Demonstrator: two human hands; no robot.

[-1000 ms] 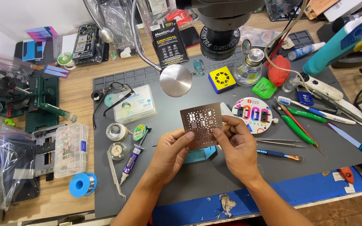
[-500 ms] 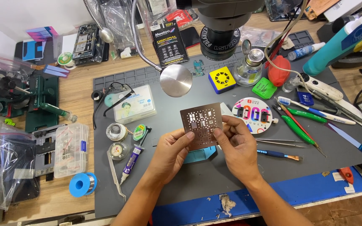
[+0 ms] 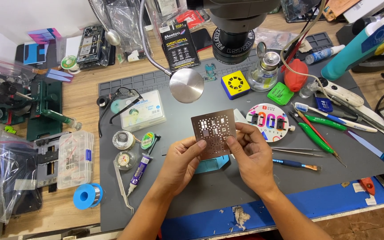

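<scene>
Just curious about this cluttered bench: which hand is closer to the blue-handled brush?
Right. The right hand sits just left of the brush; the left hand is farther off, beyond the stencil plate.

The metal stencil (image 3: 213,132) is a thin, square, brownish plate with many small cut-out openings, some square and some like rows of tiny dots. It is held above the grey mat (image 3: 227,191), tilted toward the viewer, lower edge pinched. Its surface seems flat, though reflections make this hard to judge.

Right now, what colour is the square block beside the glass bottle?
Yellow block with a dark round centre; seen in the head view.
</scene>
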